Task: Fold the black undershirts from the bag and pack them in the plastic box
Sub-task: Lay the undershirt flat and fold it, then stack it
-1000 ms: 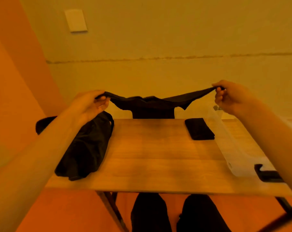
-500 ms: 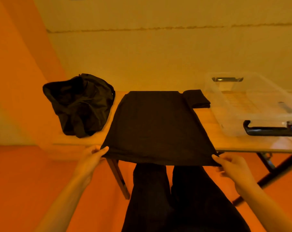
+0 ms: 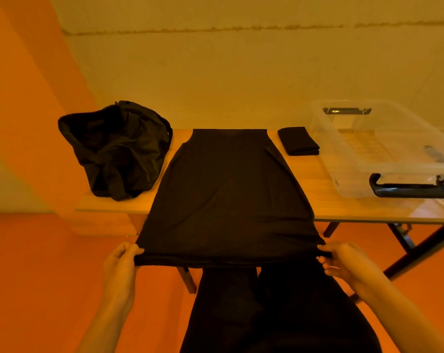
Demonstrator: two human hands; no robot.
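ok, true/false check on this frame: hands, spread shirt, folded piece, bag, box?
1. The left hand and right hand pinch the spread undershirt at its hem corners. True.
2. The folded undershirt lies inside the plastic box. False: it lies on the table, beside the box.
3. The bag sits on the table, left of the spread undershirt. True.
4. The spread undershirt lies wholly on the table. False: its hem end is held out past the near edge.

Matt black cloth undershirt (image 3: 228, 197) on a smooth wooden table (image 3: 322, 197) — clear glossy plastic box (image 3: 384, 159), crumpled fabric bag (image 3: 116, 149).
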